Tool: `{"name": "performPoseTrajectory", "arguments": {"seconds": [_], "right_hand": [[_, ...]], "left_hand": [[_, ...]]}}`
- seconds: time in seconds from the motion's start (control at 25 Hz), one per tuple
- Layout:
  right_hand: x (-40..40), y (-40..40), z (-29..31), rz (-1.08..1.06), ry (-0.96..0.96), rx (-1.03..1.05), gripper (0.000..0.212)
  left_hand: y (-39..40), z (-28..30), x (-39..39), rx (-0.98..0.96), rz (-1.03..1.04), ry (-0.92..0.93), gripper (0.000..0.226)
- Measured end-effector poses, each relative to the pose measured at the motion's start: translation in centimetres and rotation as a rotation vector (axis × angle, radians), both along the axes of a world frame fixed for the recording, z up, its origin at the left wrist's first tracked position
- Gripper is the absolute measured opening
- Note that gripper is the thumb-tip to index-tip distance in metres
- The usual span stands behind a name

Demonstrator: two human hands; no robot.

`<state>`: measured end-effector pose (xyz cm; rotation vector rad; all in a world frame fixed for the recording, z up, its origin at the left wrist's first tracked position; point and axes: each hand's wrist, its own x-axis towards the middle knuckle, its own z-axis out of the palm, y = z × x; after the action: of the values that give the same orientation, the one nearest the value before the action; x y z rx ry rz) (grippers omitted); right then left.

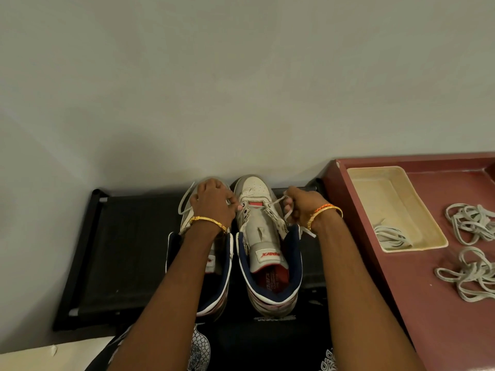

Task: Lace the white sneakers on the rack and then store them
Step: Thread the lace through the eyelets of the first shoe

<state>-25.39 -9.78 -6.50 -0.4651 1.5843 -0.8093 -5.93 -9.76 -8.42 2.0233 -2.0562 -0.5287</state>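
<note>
Two white high-top sneakers with navy collars stand side by side on a black rack (126, 236), toes toward the wall. My left hand (214, 200) lies over the left sneaker (214, 274) and pinches one end of a white lace (277, 202) at the right sneaker's lower eyelets. My right hand (300, 207) grips the other end of that lace beside the right sneaker (263, 228), whose tongue is pulled up and mostly unlaced. Another loose lace (184, 202) curls off the left sneaker's toe.
A maroon tray table (428, 303) sits to the right, holding a cream plastic tray (388, 199) with a bundled lace (389, 236) and two loose lace bundles (471, 223) (471, 277). A grey wall (241, 89) stands right behind the rack. Pale floor (40, 357) shows at bottom left.
</note>
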Motion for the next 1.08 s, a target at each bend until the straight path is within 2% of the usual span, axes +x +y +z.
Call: {"name": "performPoseTrajectory", "arguments": {"seconds": [0.04,0.08,0.12,0.16,0.24,0.28,0.32,0.4,0.44,0.52,0.64,0.72,0.76,0.88,1.0,1.08], "right_hand": [[-0.6,0.2,-0.1,-0.160,-0.131,0.023,0.027],[-1.2,0.1,-0.4,-0.283,-0.157,0.047,0.021],[-1.8,0.2,-0.7,-0.333,-0.058,0.056,0.009],[-2.1,0.6,-0.8,-0.276,0.152,0.079,0.012],[-1.9,1.3,-0.9,-0.022,0.564,0.076,0.043],[-1.1,1.6,-0.3,0.119,0.638,0.018,0.049],[0.1,1.9,0.3,0.254,0.632,-0.047,0.053],[3.1,2.5,0.9,0.589,0.725,-0.071,0.059],[4.4,2.8,1.1,0.681,0.810,-0.041,0.058],[5.4,2.8,0.9,0.648,0.916,0.007,0.051],[4.6,2.7,1.0,0.504,0.877,0.078,0.047],[4.0,2.6,1.0,0.459,0.848,0.111,0.049],[3.9,2.7,1.2,0.449,0.846,0.117,0.050],[3.7,2.6,1.4,0.423,0.789,0.119,0.053],[3.2,2.7,1.5,0.363,0.584,0.098,0.045],[2.0,2.6,2.0,0.195,0.325,0.037,0.017]], "left_hand": [[0.0,0.0,0.0,0.000,-0.001,-0.008,0.019],[0.0,-0.1,-0.1,-0.004,0.000,-0.011,0.018],[0.1,-0.1,-0.1,-0.012,0.000,-0.007,0.018],[0.1,-0.1,-0.1,-0.023,0.000,0.003,0.017],[0.1,-0.2,-0.1,-0.037,-0.006,0.032,0.017],[0.0,-0.1,-0.1,-0.039,-0.014,0.046,0.017],[0.0,-0.1,-0.1,-0.045,-0.023,0.051,0.016],[0.0,0.3,-0.3,-0.069,-0.026,0.020,0.012],[0.0,0.6,-0.2,-0.087,-0.019,-0.003,0.008],[-0.2,1.1,0.5,-0.093,0.019,0.027,0.009],[-0.5,1.4,2.5,-0.144,0.110,0.200,0.015],[-0.3,2.4,4.0,-0.267,0.231,0.211,0.009],[-0.2,3.2,4.9,-0.343,0.326,0.209,0.005],[0.2,5.9,8.6,-0.475,0.695,0.202,0.016],[1.0,6.0,11.1,-0.286,0.941,0.090,0.026],[1.3,5.6,10.5,-0.066,0.924,0.054,0.043]]}}
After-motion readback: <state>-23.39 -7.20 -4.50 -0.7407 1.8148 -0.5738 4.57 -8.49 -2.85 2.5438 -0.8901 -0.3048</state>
